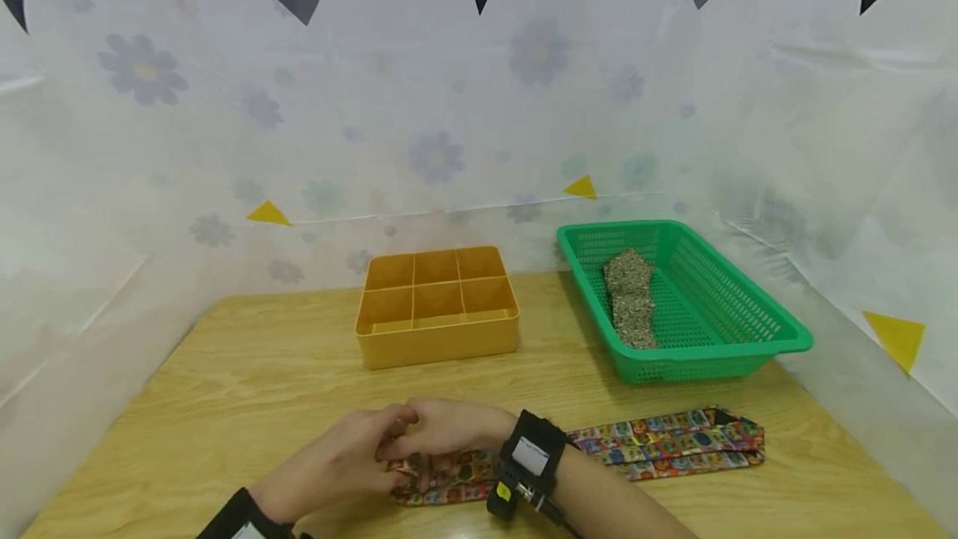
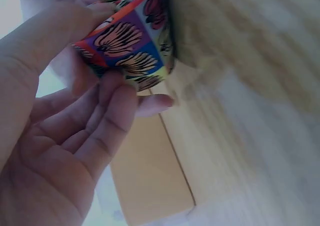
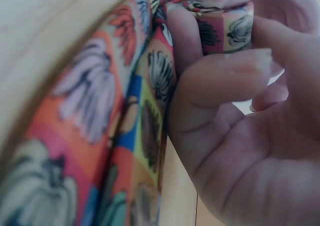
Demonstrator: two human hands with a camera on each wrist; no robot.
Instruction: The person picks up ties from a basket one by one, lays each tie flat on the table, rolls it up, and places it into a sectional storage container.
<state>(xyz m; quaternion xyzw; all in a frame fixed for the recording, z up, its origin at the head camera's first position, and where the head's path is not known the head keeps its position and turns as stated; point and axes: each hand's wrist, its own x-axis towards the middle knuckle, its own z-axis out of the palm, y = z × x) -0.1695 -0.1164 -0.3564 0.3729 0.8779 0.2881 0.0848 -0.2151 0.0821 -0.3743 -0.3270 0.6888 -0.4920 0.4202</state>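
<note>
A long, brightly patterned necktie [image 1: 659, 443] lies lengthwise on the table in folded layers, with a dark opening at its right end. At its left end, my left hand [image 1: 348, 452] pinches a small rolled or folded bundle between thumb and fingers. The left wrist view shows that patterned necktie bundle [image 2: 125, 43] held just off the wood. My right hand [image 1: 460, 427] meets the left there, its fingers curled at the same end. Seen from the right wrist, the two fabric strips [image 3: 85, 111] run up to the bundle beside my bent fingers [image 3: 220, 83].
Behind the hands stands a yellow-orange divided box [image 1: 441, 348] with several compartments. A green slotted basket [image 1: 696, 364] sits at the back right, holding speckled grey-brown pieces [image 1: 632, 298] along its left side. A pale flowered sheet [image 1: 434, 90] hangs round the wooden table [image 1: 247, 373].
</note>
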